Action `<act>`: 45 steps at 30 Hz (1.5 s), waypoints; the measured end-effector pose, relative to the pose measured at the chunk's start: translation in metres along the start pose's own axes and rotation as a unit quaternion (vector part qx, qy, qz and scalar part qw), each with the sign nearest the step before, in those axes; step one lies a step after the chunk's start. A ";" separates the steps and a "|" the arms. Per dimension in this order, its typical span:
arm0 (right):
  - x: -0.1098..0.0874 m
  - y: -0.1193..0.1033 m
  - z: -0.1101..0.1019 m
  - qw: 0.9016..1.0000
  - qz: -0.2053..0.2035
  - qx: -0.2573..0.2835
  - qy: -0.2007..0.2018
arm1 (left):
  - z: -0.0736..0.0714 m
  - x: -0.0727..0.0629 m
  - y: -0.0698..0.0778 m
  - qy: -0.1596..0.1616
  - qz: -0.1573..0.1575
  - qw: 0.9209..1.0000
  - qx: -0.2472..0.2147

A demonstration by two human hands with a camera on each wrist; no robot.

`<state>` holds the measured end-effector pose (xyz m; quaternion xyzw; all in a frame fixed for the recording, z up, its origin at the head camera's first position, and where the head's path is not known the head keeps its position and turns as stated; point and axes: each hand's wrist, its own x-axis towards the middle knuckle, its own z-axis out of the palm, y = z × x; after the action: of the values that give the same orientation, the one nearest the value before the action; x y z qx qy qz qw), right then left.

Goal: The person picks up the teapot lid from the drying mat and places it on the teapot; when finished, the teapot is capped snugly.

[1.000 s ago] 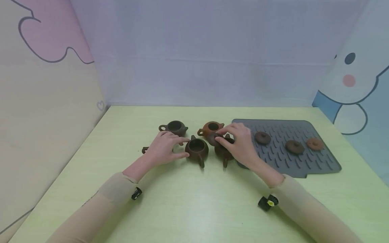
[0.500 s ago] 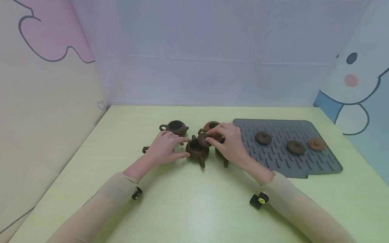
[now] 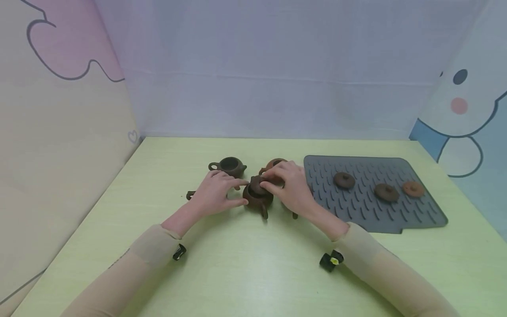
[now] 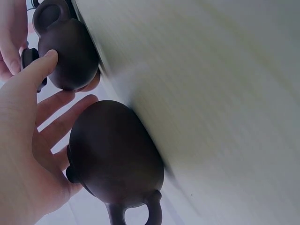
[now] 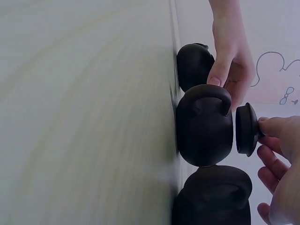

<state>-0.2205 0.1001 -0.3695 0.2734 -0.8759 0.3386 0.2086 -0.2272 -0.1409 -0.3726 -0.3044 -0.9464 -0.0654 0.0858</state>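
Carried leftward since earlier, a dark lid (image 3: pixel 259 186) now hangs just above the mouth of the middle teapot (image 3: pixel 258 203). The left grip (image 3: pixel 215 193) is spread wide, touching that teapot's side; the right grip (image 3: pixel 292 188) pinches the lid from above; farther right, three more lids (image 3: pixel 386 193) lie on a gray mat (image 3: pixel 374 220) on the desk (image 3: pixel 245 264).

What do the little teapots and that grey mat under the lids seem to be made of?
The teapots look like unglazed clay: dark brown to reddish, smooth, with only a soft sheen. The grey mat is probably silicone or rubber, judging by its matte surface and moulded ridges, though plastic is possible.
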 end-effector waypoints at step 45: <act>0.003 -0.005 0.007 0.997 0.032 -0.026 -0.059 | -0.003 -0.001 0.002 -0.007 -0.005 1.000 0.000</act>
<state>-0.2212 0.0913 -0.3700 0.2596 -0.9034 0.3054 0.1526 -0.2251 -0.1402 -0.3692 -0.2998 -0.9486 -0.0640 0.0792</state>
